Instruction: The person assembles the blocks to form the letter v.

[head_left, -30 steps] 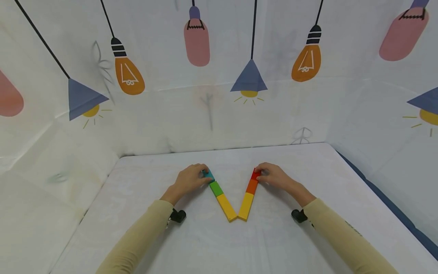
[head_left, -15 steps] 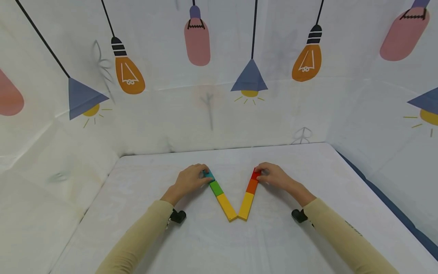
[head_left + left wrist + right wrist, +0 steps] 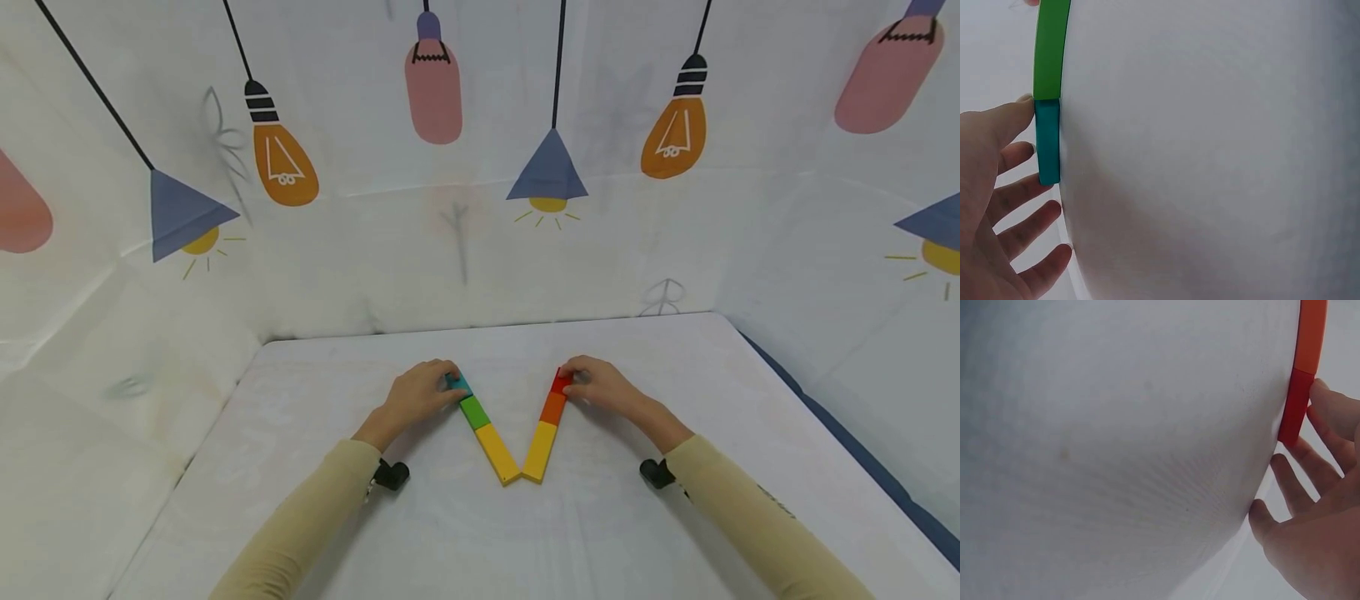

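Two short rows of coloured blocks form a V on the white table, meeting at the near end. The left row runs from a yellow block through a green block to a teal block. My left hand pinches the teal block between thumb and fingers at the far end. In the right row, a second yellow block leads to an orange block and a red block. The thumb and fingers of my right hand pinch the red one.
White cloth covers the table. A white sheet printed with lamps and bulbs hangs behind it and at both sides. Black wrist cameras, such as the left one, sit below each hand.
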The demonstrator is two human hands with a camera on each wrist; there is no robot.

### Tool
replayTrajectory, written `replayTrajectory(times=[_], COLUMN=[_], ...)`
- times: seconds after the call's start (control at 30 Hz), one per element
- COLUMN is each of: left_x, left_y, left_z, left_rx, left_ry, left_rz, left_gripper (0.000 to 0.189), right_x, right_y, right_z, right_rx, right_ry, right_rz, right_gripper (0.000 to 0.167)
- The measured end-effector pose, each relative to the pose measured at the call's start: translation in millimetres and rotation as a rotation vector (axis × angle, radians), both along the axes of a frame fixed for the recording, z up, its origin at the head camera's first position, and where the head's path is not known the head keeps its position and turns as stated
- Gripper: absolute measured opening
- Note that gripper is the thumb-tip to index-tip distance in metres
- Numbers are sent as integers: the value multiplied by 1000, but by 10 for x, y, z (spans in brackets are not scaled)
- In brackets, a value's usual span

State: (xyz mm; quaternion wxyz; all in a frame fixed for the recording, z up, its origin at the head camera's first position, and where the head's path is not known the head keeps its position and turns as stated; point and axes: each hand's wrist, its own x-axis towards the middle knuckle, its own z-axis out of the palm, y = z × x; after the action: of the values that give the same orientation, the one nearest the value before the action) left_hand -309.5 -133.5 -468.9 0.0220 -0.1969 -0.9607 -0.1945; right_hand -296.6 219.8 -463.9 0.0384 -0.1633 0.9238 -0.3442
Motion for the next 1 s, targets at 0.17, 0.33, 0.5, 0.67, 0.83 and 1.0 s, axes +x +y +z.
replayTrajectory(times=[0.17,0.33,0.5,0.67,0.83,1.0], left_x=[18,38,47,19,15,29], left_y=[2,5,6,-2,-11,-6], left_z=[-3,12,24,-6,-31,-21], left_rx=[4,-1,1,6,8,7], left_ry=[2,1,-3,3,1,3], left_rz=[-5,0,1,-4,-12,-18], left_gripper=[34,34,34,32,33,35], right_x=[-9,-8,1,2,-1,6], right_y=[5,7,6,-6,-11,-10], right_z=[-18,-20,-10,-11,-22,-21], right_rx=[0,-4,-6,-10,-4,-12], right_ry=[-2,2,10,1,-7,-4], right_rz=[2,5,11,1,-6,-8], right_gripper=[28,28,28,28,28,28])
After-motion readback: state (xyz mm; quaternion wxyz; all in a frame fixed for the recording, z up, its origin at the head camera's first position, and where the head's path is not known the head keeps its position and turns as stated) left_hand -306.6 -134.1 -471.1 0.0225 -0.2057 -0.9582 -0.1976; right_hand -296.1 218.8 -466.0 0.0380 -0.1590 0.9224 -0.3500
